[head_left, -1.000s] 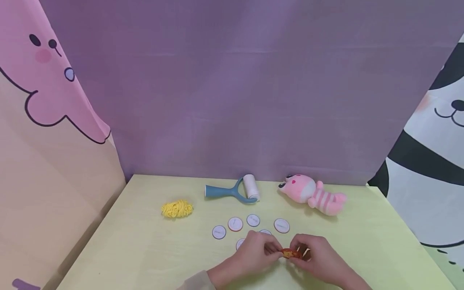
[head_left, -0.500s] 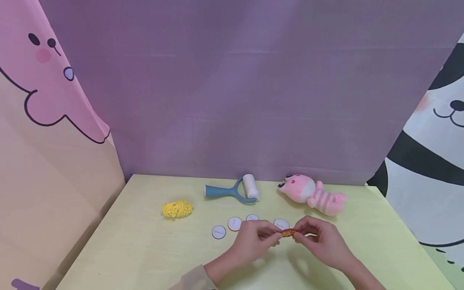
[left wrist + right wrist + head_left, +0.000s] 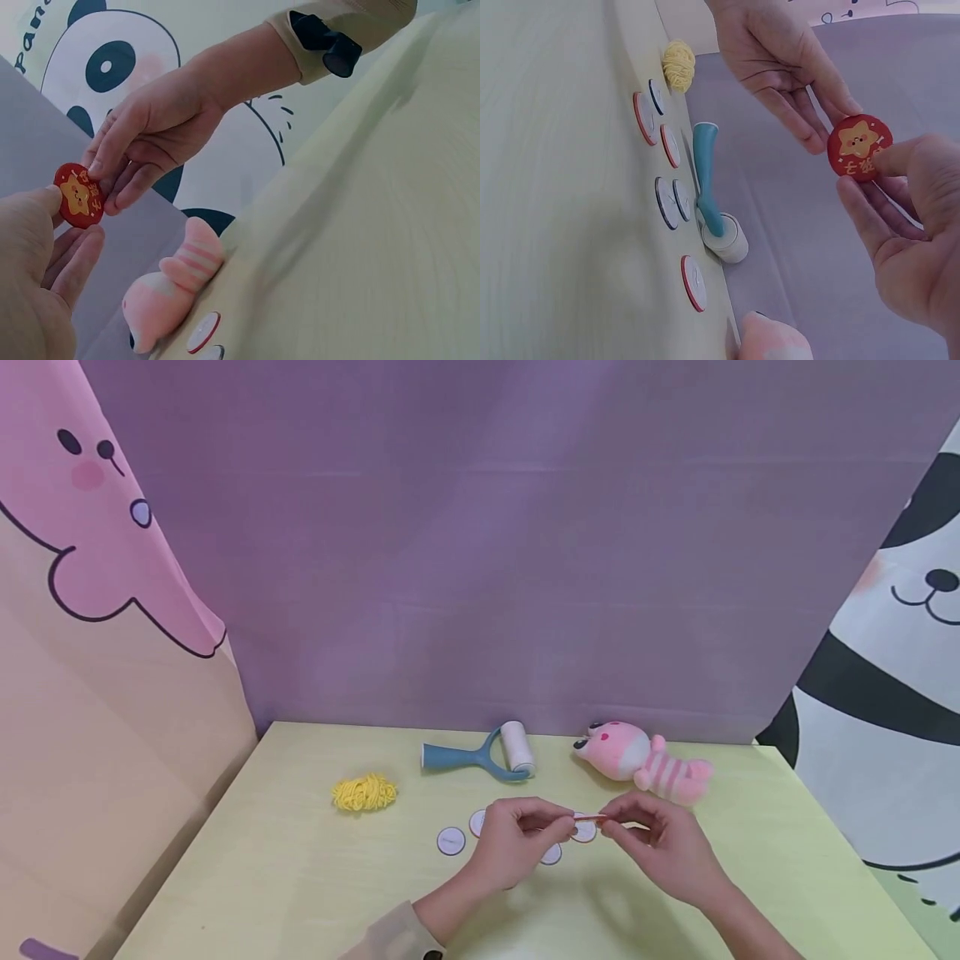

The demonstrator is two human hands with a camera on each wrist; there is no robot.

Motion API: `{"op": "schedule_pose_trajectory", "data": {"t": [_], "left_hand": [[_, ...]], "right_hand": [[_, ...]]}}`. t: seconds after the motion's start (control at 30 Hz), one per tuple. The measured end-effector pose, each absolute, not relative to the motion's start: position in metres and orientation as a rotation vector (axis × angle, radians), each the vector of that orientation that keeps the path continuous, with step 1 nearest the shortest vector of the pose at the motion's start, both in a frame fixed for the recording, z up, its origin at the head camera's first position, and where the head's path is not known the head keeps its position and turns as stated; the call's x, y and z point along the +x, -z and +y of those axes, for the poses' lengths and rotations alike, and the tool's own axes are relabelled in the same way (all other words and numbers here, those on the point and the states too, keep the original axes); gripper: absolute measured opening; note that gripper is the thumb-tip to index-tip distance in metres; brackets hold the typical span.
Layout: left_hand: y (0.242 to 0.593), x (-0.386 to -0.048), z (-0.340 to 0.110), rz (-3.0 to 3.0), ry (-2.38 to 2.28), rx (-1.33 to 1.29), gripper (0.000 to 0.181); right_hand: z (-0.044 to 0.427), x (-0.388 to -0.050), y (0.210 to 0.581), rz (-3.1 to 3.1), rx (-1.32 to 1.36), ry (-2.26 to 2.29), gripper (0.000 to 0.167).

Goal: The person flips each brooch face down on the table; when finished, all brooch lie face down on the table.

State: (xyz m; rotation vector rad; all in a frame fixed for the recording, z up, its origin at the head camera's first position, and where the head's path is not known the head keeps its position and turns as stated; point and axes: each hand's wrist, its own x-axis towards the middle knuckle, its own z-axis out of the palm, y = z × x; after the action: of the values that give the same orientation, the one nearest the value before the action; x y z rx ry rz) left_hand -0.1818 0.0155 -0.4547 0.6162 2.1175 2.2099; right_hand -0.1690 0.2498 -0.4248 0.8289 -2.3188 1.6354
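Observation:
A round red badge [image 3: 590,818] with a yellow star and yellow lettering [image 3: 859,146] is held up above the table. My left hand [image 3: 519,845] pinches its left edge between thumb and fingers. At the opposite edge, my right hand [image 3: 666,847] pinches it too. From the head view the badge appears almost edge-on; its printed face shows fully in the left wrist view [image 3: 79,196]. Below and behind the hands lie several round badges, plain white side up, such as one badge [image 3: 451,841] left of my left hand. Some are partly hidden by my left hand.
A blue-handled lint roller [image 3: 457,757] lies at the back of the pale yellow table [image 3: 300,877]. Yellow yarn [image 3: 364,793] sits to the left. A pink striped plush toy [image 3: 622,752] lies at back right, partly behind my right hand. A purple cloth [image 3: 480,568] hangs behind.
Both hands have risen and moved away from me with the badge between them. Its face has turned from visible to nearly edge-on in the head view.

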Motion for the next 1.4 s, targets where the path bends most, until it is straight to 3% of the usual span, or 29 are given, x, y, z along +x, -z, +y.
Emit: {"op": "schedule_pose_trajectory", "data": {"t": [0.23,0.5,0.83,1.4], "left_hand": [[0.45,-0.183,0.009,2.129,-2.186,0.682,0.016],[0.452,-0.184,0.002,2.297,-2.063,1.027,0.019],[0.46,-0.187,0.001,2.835,-1.62,1.465,0.017],[0.472,-0.178,0.005,2.987,-1.087,1.541,0.013]], "right_hand": [[0.248,-0.17,0.426,-2.226,0.908,-1.76,0.024],[0.246,-0.168,0.424,-2.246,0.938,-1.691,0.033],[0.248,-0.166,0.425,-2.407,0.889,-1.502,0.03],[0.255,-0.163,0.444,-2.594,0.845,-1.164,0.028]]}}
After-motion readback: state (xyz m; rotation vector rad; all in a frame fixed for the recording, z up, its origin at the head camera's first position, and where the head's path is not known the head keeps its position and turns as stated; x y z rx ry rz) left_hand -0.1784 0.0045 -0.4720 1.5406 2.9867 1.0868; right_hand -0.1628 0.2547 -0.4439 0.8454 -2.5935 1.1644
